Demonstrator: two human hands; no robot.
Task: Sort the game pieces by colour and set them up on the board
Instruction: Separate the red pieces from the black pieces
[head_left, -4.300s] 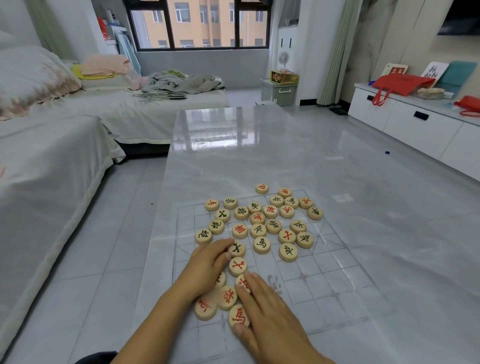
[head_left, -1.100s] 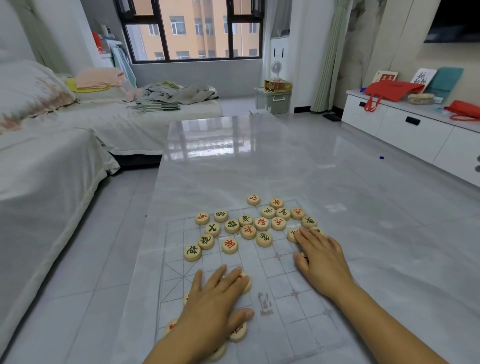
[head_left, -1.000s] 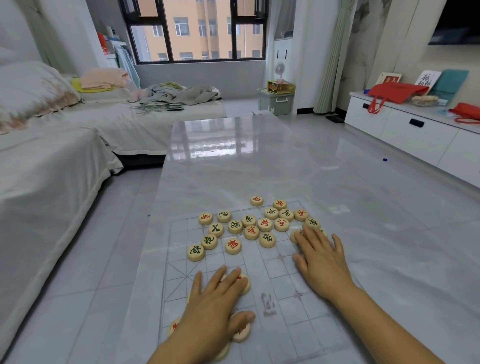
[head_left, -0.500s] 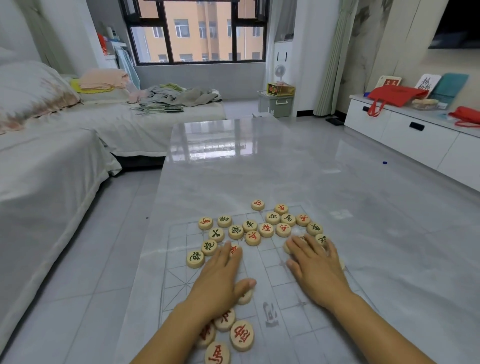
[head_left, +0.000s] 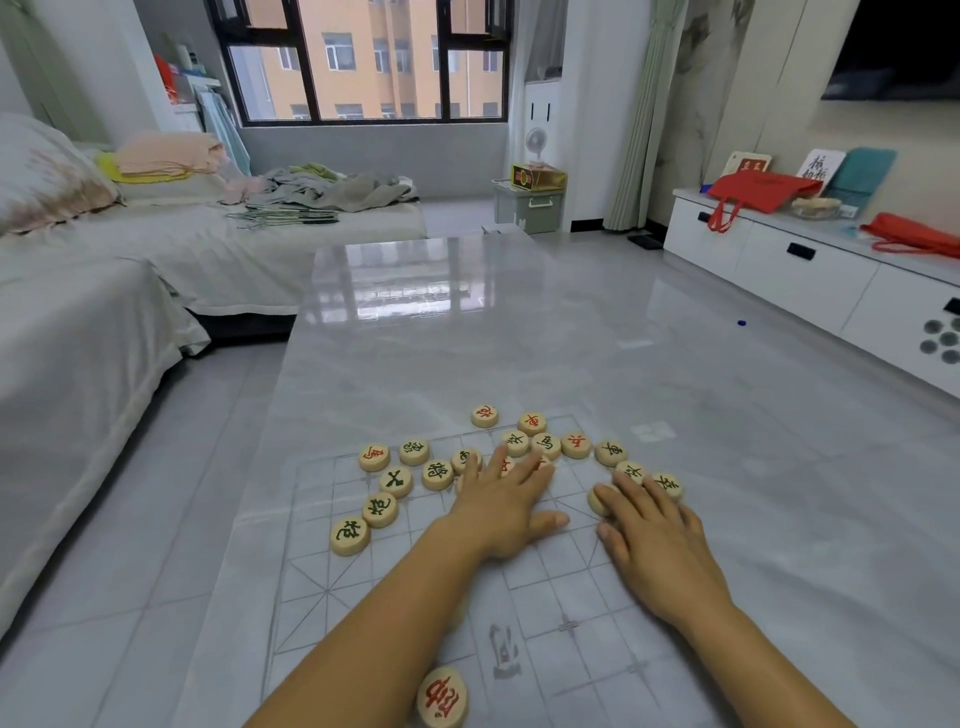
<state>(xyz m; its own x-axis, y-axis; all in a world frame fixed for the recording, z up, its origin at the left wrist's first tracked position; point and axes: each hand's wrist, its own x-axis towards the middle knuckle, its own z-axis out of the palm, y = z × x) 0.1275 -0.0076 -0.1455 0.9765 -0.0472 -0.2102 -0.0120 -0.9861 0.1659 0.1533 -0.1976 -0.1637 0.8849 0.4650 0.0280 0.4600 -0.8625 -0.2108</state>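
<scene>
Sorting looks barely begun: the left hand (head_left: 506, 506) and right hand (head_left: 649, 530) press flat, fingers straight, on mixed red and green pieces (head_left: 437, 474) on the board (head_left: 545, 597).

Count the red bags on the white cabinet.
2. The far red bag lies at the window end of the white cabinet; the near red bag lies by the picture's right edge. More could sit beyond that edge.
</scene>
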